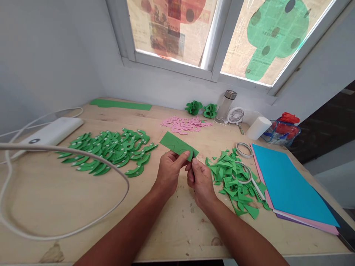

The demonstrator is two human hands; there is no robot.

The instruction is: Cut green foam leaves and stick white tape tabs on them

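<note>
A green paper strip [172, 142] with curved outlines drawn on it is held over the middle of the table. My left hand [169, 168] pinches its lower edge, thumb on top. My right hand [202, 179] is closed at the strip's right end, around a small dark tool that is mostly hidden by the fingers. Curved green cut pieces with pale spots [111, 149] lie in a broad pile to the left. Green paper scraps [230, 177] are heaped to the right. Behind the strip sit pink cut pieces [184, 125].
A white cable [126, 192] loops over the left side near a white power strip [52, 131]. Tape rolls [244, 150], blue sheets [288, 181] and a white roll [258, 128] stand right. Along the wall are a bottle [225, 107], small fan [235, 115] and green paper ornaments [193, 107].
</note>
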